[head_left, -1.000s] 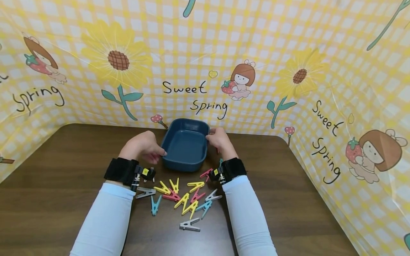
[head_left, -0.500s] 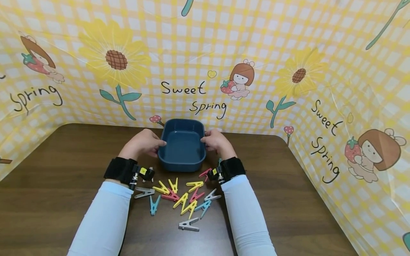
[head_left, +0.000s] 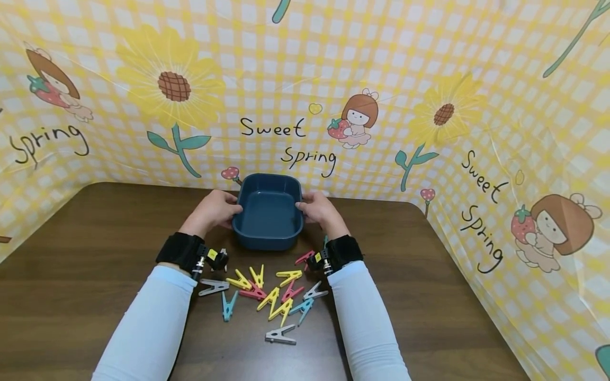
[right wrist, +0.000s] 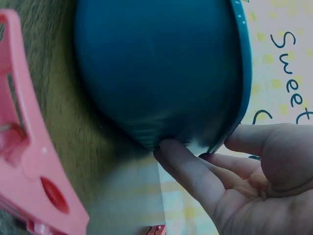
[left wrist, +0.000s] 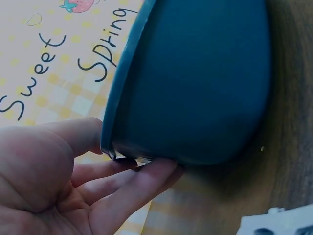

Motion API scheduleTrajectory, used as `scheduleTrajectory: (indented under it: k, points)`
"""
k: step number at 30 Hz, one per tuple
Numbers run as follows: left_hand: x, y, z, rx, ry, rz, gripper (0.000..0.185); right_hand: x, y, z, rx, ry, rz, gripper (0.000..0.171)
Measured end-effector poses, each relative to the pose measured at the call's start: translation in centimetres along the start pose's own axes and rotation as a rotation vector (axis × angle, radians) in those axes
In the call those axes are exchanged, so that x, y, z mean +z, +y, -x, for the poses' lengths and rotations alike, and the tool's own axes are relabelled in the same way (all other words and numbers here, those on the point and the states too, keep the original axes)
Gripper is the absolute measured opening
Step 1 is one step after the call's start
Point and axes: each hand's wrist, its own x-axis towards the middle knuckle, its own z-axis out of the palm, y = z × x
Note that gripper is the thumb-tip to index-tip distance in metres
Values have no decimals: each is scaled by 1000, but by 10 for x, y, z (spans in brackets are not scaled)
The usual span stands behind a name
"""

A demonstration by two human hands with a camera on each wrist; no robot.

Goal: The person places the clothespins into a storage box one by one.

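A deep blue rectangular dish (head_left: 268, 214) with rounded corners stands at the back of the table, with nothing inside it. My left hand (head_left: 214, 210) holds its left side, thumb at the rim and fingers against the outer wall, as the left wrist view shows. On the opposite side my right hand (head_left: 322, 211) grips the dish the same way, its thumb on the rim in the right wrist view. In front of the dish lie scattered clothespins: yellow (head_left: 288, 276), pink (head_left: 291, 291), blue (head_left: 229, 306) and grey (head_left: 281, 335).
The brown wooden table (head_left: 119, 296) meets a yellow checked cloth (head_left: 267, 63) at the back and sides. One pink clothespin (right wrist: 34, 147) looms close to the right wrist camera. Wrist straps with cameras sit on both forearms.
Both hands have shifted slightly left with the dish, which has turned to sit straighter. My left hand has moved from the dish's front left corner farther back along its side.
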Motion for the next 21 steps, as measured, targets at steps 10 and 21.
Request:
scheduleTrajectory:
  k: [10,21]
  points:
    - [5,6,4,6,67,-121,42,-2,-3,8,-9,54,40,53]
    - [5,9,8,-13,69,-127,39,-74,-37,66,-127,283,447,60]
